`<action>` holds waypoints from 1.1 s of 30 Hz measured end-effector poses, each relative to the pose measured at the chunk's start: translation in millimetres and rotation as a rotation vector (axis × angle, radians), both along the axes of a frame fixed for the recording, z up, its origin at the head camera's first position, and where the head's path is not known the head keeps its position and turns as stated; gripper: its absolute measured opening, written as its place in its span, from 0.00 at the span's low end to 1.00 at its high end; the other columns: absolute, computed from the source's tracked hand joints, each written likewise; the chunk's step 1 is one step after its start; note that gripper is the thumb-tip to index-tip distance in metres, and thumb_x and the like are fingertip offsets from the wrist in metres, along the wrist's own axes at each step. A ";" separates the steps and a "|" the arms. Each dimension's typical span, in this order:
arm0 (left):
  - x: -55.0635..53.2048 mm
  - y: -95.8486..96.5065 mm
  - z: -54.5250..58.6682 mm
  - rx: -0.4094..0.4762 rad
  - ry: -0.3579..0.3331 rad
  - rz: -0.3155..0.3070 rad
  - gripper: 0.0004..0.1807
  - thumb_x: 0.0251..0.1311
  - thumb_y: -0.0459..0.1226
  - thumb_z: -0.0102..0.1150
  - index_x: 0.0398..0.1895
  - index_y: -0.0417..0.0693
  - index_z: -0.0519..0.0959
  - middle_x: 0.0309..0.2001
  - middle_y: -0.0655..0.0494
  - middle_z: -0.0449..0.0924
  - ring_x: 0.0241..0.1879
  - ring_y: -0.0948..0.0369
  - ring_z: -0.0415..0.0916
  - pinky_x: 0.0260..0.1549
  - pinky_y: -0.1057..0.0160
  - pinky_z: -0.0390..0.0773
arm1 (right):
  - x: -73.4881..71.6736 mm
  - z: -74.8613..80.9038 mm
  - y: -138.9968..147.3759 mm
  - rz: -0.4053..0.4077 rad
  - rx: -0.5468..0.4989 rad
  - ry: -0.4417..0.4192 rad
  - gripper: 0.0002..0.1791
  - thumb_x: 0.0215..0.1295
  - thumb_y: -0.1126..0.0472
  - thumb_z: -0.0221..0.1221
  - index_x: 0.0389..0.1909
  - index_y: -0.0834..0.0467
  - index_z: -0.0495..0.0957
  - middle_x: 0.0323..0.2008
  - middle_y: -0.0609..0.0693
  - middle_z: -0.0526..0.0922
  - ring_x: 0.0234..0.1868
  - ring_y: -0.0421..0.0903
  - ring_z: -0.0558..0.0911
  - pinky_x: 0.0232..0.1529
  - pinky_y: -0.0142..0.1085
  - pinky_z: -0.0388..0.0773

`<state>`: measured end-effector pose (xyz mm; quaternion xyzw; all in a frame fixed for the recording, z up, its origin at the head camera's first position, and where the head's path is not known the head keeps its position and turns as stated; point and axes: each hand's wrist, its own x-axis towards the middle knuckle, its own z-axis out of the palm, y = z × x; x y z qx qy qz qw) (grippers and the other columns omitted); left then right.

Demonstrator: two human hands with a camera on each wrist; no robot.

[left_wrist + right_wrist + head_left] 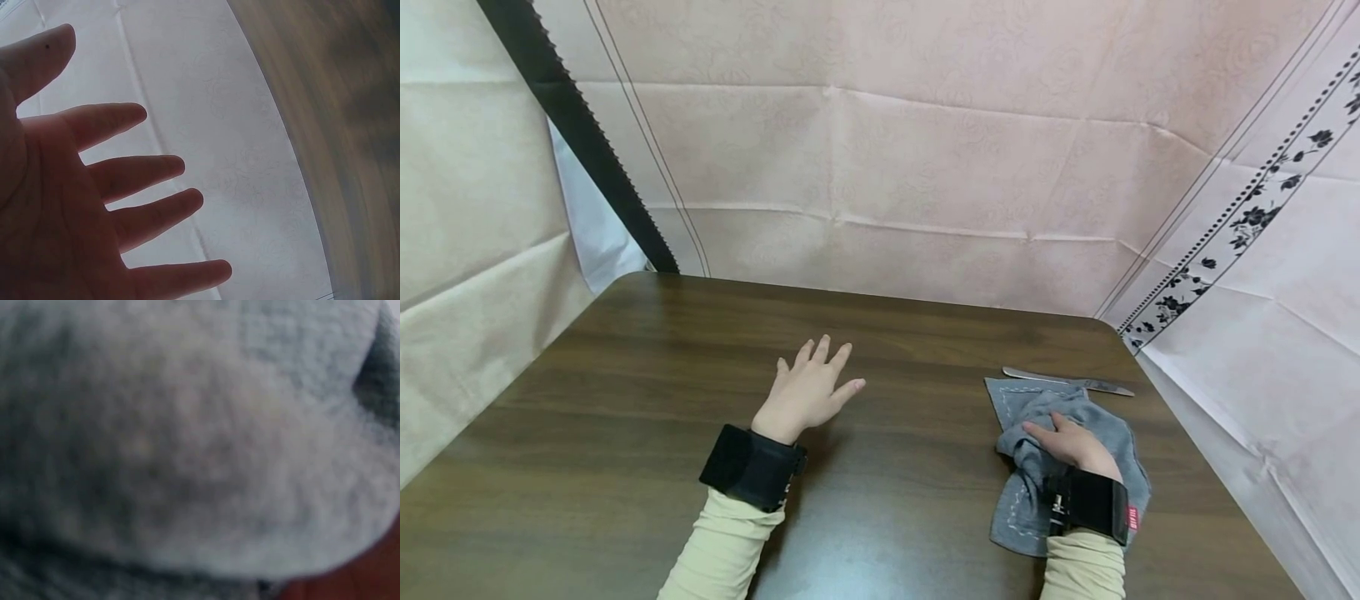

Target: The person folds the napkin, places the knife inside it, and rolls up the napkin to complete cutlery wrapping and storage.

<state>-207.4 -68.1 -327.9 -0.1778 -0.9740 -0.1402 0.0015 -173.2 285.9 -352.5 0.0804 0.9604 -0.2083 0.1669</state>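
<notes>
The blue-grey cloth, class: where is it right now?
In the head view, the blue-grey cloth lies rumpled on the right of the brown table, with the person's right hand on it and the table knife along its far edge.

My feed shows a brown wood-grain tabletop [587,450] below the left fingers [822,350], creased pale sheeting [910,167] beyond them, a black band [580,137] farther left, a floral strip [1251,221] off right, and light gleaming behind.
</notes>
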 end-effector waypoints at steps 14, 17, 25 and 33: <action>2.8 12.0 -2.8 0.017 0.075 -0.072 0.28 0.64 0.53 0.45 0.59 0.44 0.69 0.57 0.41 0.69 0.57 0.48 0.64 0.50 0.42 0.66 | -9.0 -1.6 -26.0 0.072 -0.015 0.032 0.43 0.66 0.40 0.42 0.65 0.74 0.49 0.62 0.73 0.53 0.62 0.68 0.53 0.58 0.58 0.55; 3.8 17.4 -4.1 0.047 0.145 -0.134 0.16 0.62 0.48 0.51 0.38 0.44 0.78 0.33 0.51 0.78 0.34 0.57 0.75 0.32 0.57 0.75 | -10.4 -0.8 -32.6 0.087 -0.022 0.042 0.43 0.66 0.41 0.43 0.65 0.74 0.49 0.62 0.73 0.54 0.62 0.67 0.53 0.58 0.57 0.56; 4.6 27.5 -9.5 0.064 0.227 -0.202 0.13 0.59 0.39 0.56 0.18 0.52 0.67 0.16 0.62 0.63 0.17 0.64 0.63 0.17 0.64 0.66 | -16.1 -2.8 -51.4 0.165 -0.025 0.090 0.41 0.66 0.42 0.45 0.64 0.73 0.53 0.61 0.72 0.58 0.61 0.67 0.57 0.57 0.57 0.58; 0.7 30.1 -17.7 0.050 0.193 -0.205 0.12 0.58 0.37 0.56 0.19 0.51 0.69 0.17 0.61 0.65 0.18 0.64 0.63 0.17 0.64 0.65 | -21.0 -1.7 -79.5 0.259 -0.018 0.119 0.39 0.65 0.43 0.47 0.65 0.69 0.56 0.61 0.70 0.60 0.62 0.66 0.56 0.57 0.57 0.58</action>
